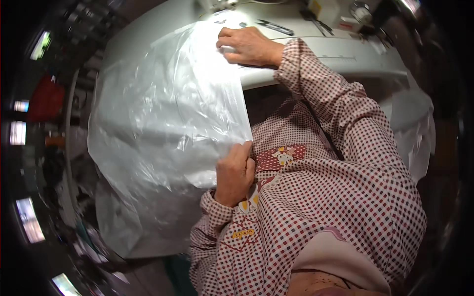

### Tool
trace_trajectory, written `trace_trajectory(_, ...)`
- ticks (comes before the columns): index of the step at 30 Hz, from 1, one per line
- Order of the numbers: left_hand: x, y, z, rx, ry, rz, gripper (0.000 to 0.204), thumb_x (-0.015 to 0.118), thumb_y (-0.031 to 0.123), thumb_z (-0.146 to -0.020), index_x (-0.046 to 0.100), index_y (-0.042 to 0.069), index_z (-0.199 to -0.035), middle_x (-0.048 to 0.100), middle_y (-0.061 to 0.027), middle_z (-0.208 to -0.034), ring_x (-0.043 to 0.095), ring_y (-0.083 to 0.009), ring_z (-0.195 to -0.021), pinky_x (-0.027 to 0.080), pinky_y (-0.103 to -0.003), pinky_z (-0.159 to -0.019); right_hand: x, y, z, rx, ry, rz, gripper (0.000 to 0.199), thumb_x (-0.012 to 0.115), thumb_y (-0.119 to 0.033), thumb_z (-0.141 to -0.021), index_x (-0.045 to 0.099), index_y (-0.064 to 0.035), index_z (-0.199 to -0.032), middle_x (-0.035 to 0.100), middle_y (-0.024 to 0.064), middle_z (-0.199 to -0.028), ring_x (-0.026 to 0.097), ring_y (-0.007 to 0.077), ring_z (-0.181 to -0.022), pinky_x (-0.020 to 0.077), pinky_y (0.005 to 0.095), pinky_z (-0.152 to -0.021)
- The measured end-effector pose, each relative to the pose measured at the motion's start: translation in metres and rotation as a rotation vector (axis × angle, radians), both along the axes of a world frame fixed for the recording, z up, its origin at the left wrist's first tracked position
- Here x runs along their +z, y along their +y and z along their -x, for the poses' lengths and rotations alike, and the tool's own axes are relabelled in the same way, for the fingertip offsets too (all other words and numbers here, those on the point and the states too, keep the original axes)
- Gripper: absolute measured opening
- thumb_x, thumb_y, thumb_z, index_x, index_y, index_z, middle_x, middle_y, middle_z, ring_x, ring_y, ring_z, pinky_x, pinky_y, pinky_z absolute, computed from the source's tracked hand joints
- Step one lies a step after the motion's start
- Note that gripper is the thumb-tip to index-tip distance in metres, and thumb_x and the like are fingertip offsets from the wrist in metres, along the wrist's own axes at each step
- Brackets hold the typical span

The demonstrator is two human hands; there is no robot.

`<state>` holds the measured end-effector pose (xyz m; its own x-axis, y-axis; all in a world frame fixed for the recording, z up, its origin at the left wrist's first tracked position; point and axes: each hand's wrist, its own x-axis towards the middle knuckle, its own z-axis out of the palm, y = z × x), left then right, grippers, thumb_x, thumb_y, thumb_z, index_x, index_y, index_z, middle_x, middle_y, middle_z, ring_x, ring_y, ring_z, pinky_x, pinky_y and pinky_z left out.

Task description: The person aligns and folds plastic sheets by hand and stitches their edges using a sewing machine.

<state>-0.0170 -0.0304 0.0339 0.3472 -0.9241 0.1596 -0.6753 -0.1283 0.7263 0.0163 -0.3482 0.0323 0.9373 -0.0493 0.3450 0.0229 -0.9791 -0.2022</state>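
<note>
A large, shiny, see-through whitish plastic sheet [163, 118] spreads over the left side of the table and hangs down over its near edge. Its straight right edge looks like a folded strip. My left hand [234, 173] is closed on that edge near my body, pinching it between thumb and fingers. Farther off, my right hand [251, 47] lies over the far part of the same edge, its fingers curled down on the plastic. Strong glare there partly hides the fingertips. Just beyond it a metal machine part [223, 5], perhaps a sewing machine's, is cut off by the top of the view.
Small snips [275, 27] and a pair of dark-handled tools [316, 22] lie on the white tabletop [340, 61] beyond my right hand. More plastic [412, 128] hangs at the table's right end. A red cloth [47, 98] shows at far left.
</note>
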Motion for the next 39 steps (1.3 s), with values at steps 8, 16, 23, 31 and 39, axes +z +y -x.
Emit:
trace_trajectory(8,0.011,-0.023,0.005,0.027,-0.066,-0.008,0.028,0.051,-0.005,-0.081,0.061,-0.006,-0.107,0.058,-0.0209,-0.082,0.06,-0.0367,-0.072,0.048,-0.042,-0.066,0.01,0.004,0.009,-0.175,-0.094,0.145,0.029,0.06,-0.032,-0.086,0.059,-0.0027,-0.089,0.059,0.0115,-0.086,0.059,0.0275,-0.087,0.0461,0.0413,-0.082)
trace_trajectory(16,0.025,-0.058,-0.035,0.097,-0.23,0.009,0.02,0.053,0.0,-0.083,0.064,-0.001,-0.1,0.06,-0.0192,-0.083,0.061,-0.0379,-0.071,0.049,-0.042,-0.064,0.021,0.016,0.006,-0.169,-0.035,0.084,0.038,0.06,-0.033,-0.088,0.064,0.004,-0.088,0.066,0.0178,-0.089,0.062,0.0313,-0.093,0.0474,0.0426,-0.087)
trace_trajectory(23,0.042,-0.119,-0.077,0.11,-0.333,0.104,0.014,0.055,0.008,-0.084,0.066,-0.001,-0.085,0.063,-0.0198,-0.081,0.062,-0.039,-0.072,0.05,-0.046,-0.066,0.019,0.013,0.005,-0.181,-0.094,0.085,0.031,0.061,-0.03,-0.087,0.06,0.0012,-0.087,0.062,0.0146,-0.091,0.059,0.0307,-0.093,0.0457,0.042,-0.083)
trace_trajectory(31,0.044,-0.165,-0.125,0.219,-0.383,0.067,0.025,0.052,0.014,-0.085,0.072,0.0,-0.083,0.066,-0.0237,-0.08,0.065,-0.0401,-0.077,0.051,-0.046,-0.074,0.028,0.018,-0.011,-0.132,-0.106,0.034,0.029,0.056,-0.023,-0.09,0.063,0.0054,-0.09,0.066,0.0196,-0.093,0.061,0.0333,-0.097,0.0463,0.0436,-0.086)
trace_trajectory(39,0.051,-0.112,-0.134,0.2,-0.348,0.096,0.034,0.054,0.02,-0.092,0.062,-0.001,-0.118,0.067,-0.0206,-0.108,0.062,-0.0351,-0.103,0.048,-0.044,-0.09,0.022,0.016,-0.009,-0.058,-0.241,0.022,0.015,0.052,-0.015,-0.091,0.058,-0.0021,-0.095,0.063,0.0134,-0.093,0.058,0.0298,-0.096,0.0431,0.043,-0.083)
